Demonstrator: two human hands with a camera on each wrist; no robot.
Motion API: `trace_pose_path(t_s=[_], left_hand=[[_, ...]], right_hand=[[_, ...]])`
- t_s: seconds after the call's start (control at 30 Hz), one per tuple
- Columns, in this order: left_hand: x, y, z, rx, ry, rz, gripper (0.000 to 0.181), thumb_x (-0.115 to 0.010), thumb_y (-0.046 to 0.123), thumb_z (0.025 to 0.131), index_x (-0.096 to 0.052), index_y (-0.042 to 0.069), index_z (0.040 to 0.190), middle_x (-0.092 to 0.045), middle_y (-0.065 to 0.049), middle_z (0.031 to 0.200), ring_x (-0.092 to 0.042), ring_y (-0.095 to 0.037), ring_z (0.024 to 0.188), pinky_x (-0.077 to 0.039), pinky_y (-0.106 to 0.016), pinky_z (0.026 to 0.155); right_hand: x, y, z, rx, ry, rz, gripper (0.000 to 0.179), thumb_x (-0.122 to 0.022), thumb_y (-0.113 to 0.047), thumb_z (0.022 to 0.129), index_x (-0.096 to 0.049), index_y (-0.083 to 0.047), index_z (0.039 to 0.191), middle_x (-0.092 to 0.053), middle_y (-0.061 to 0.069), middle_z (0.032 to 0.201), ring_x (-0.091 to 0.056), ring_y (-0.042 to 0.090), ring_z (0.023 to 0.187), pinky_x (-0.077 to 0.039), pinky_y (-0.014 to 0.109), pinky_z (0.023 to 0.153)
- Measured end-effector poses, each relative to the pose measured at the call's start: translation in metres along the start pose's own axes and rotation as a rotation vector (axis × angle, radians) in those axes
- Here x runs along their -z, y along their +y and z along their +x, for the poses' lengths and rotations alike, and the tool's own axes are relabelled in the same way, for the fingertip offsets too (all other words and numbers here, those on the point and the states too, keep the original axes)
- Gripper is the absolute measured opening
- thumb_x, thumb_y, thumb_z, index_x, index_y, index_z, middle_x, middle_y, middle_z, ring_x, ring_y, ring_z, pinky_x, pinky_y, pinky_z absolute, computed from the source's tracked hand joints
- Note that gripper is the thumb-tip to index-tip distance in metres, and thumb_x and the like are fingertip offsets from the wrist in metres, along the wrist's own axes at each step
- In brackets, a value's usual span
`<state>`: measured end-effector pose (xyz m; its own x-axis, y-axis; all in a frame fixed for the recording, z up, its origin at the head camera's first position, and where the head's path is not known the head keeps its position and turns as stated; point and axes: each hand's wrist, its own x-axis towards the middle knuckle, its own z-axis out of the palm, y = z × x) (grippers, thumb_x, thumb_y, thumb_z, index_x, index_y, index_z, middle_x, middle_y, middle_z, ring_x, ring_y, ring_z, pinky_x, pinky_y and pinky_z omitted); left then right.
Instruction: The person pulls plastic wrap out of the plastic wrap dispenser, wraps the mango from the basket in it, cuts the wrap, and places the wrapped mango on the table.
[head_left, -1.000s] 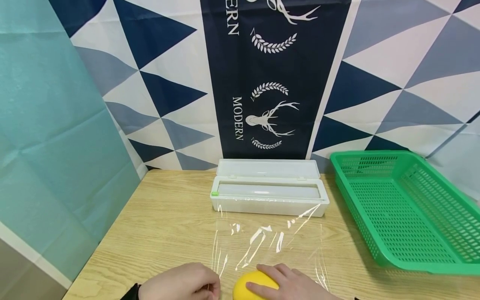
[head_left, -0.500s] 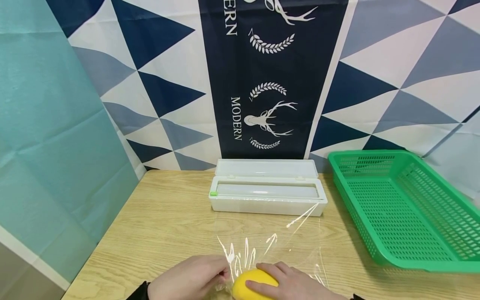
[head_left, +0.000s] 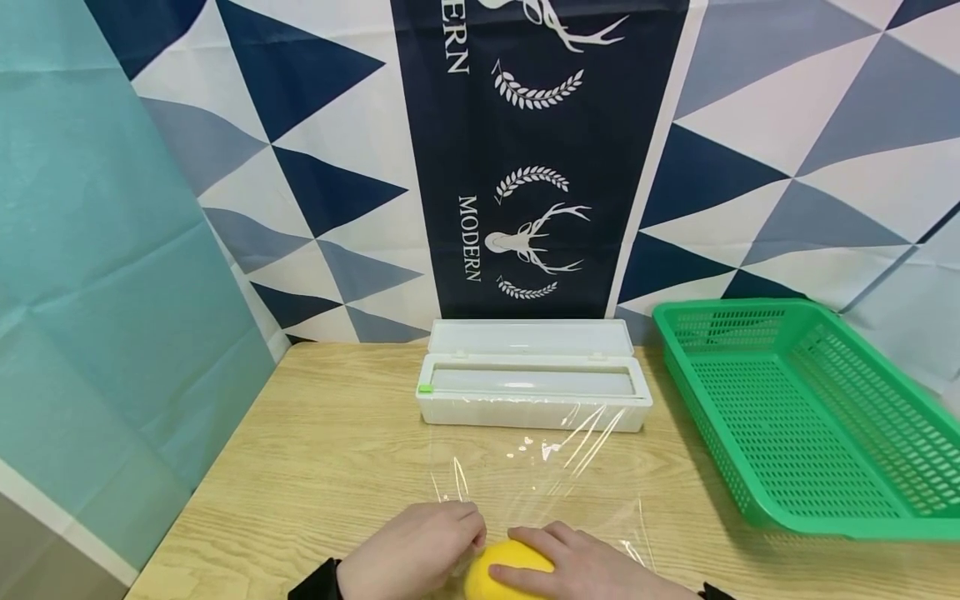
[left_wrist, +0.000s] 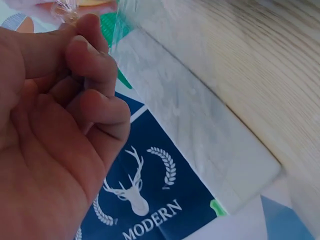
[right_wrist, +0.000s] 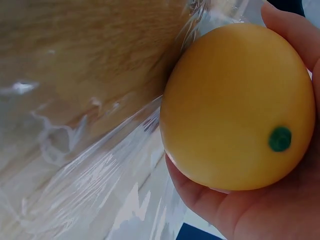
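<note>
My left hand [head_left: 420,546] pinches the edge of the clear plastic wrap [head_left: 540,475], close beside a yellow fruit. In the left wrist view, thumb and index fingertip meet on a bunched bit of film [left_wrist: 67,10], and the other fingers are curled. The rounded fruit [right_wrist: 235,110] has a smooth skin and a green stem spot. My right hand [head_left: 585,567] holds it, fingers spread over its top and side. Film lies against the fruit in the right wrist view. The wrap stretches from a white dispenser box [head_left: 532,414] with its lid raised.
A green perforated basket [head_left: 723,446] stands on the right of the wooden table [head_left: 330,433]. Behind the table hangs a patterned cloth [head_left: 540,133], with a teal cloth [head_left: 112,275] on the left. A small green slider [head_left: 425,388] sits at the box's left end.
My left hand has moved right and slightly away from me, up to the fruit, drawing the wrap's left edge with it. The right hand and fruit have hardly moved.
</note>
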<state>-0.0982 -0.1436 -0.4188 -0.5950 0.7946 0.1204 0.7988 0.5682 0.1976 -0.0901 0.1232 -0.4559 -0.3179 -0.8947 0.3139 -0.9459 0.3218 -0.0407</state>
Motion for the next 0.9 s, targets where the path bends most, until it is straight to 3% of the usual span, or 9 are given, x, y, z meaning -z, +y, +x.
trace_pose_path(t_s=[0.1,0.33,0.53,0.7,0.8,0.9], left_hand=[[-0.004,0.003,0.003,-0.004,0.02,0.018,0.025,-0.082,0.022,0.08,-0.058,0.02,0.086,-0.042,0.017,0.077,-0.039,0.003,0.065,-0.034,-0.008,0.057],[-0.008,0.012,0.008,0.079,0.0,0.153,0.03,-0.083,0.026,0.069,-0.057,0.018,0.083,-0.038,0.014,0.075,-0.036,0.0,0.061,-0.033,-0.014,0.052],[-0.013,0.018,0.007,0.119,0.002,0.156,0.036,-0.073,0.047,0.083,-0.056,0.016,0.088,-0.035,0.012,0.076,-0.033,-0.001,0.058,-0.031,-0.014,0.049],[-0.019,0.021,0.008,0.083,0.042,0.215,0.051,-0.058,0.067,0.089,-0.059,0.017,0.096,-0.038,0.012,0.079,-0.033,-0.001,0.06,-0.03,-0.014,0.049],[-0.021,0.021,0.01,0.04,0.054,0.241,0.062,-0.048,0.077,0.087,-0.059,0.019,0.105,-0.043,0.011,0.084,-0.037,-0.001,0.062,-0.031,-0.016,0.05],[-0.022,0.02,0.012,0.005,0.047,0.214,0.065,-0.048,0.078,0.087,-0.059,0.023,0.12,-0.049,0.01,0.093,-0.041,-0.001,0.066,-0.034,-0.016,0.052]], right_hand=[[-0.001,0.001,0.0,0.006,-0.002,-0.007,0.057,-0.052,-0.053,0.1,-0.044,-0.03,0.151,-0.055,0.011,0.133,-0.056,0.017,0.102,-0.051,0.023,0.074],[-0.001,0.002,0.001,-0.007,-0.017,-0.019,0.057,-0.05,-0.054,0.1,-0.045,-0.031,0.151,-0.056,0.01,0.133,-0.056,0.019,0.103,-0.052,0.026,0.076],[-0.001,0.002,0.001,-0.036,-0.051,0.007,0.056,-0.048,-0.055,0.101,-0.044,-0.031,0.151,-0.055,0.011,0.133,-0.056,0.019,0.103,-0.052,0.026,0.074],[-0.004,0.0,0.001,-0.047,-0.014,-0.03,0.059,-0.049,-0.056,0.1,-0.045,-0.028,0.151,-0.055,0.008,0.134,-0.056,0.017,0.103,-0.052,0.026,0.077],[-0.006,-0.002,0.0,-0.095,0.003,-0.028,0.064,-0.051,-0.058,0.098,-0.045,-0.021,0.149,-0.053,0.006,0.135,-0.056,0.016,0.105,-0.053,0.027,0.081],[-0.006,-0.003,-0.002,-0.145,0.046,0.016,0.06,-0.055,-0.059,0.096,-0.05,-0.016,0.137,-0.051,0.005,0.132,-0.054,0.015,0.106,-0.053,0.028,0.084]])
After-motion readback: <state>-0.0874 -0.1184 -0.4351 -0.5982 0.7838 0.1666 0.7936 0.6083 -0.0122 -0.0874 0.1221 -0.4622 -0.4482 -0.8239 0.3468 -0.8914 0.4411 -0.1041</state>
